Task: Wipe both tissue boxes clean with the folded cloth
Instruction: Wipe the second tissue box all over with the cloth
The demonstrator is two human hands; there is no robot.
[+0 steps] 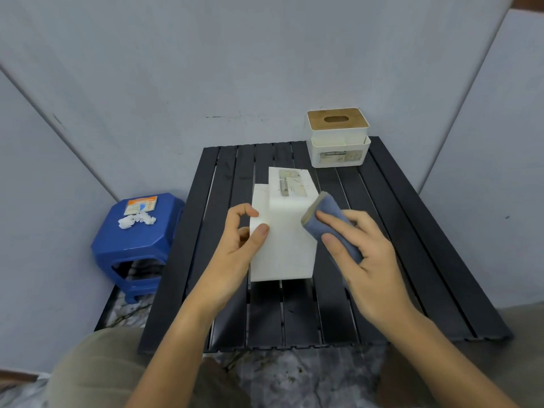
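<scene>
A white tissue box [287, 240] is lifted above the black slatted table [391, 231], turned so its labelled face points up and away. My left hand [235, 248] grips its left side with thumb and fingers. My right hand [362, 260] presses a folded blue cloth [326, 219] with a grey edge against the box's right side. A second white tissue box [338, 139] with a wooden lid and an oval slot stands upright at the table's far right edge.
A blue plastic stool [138, 245] stands left of the table with a small packet and crumpled white tissue pieces on top. Grey walls close in behind and on both sides. My knees show at the bottom, over a marbled floor.
</scene>
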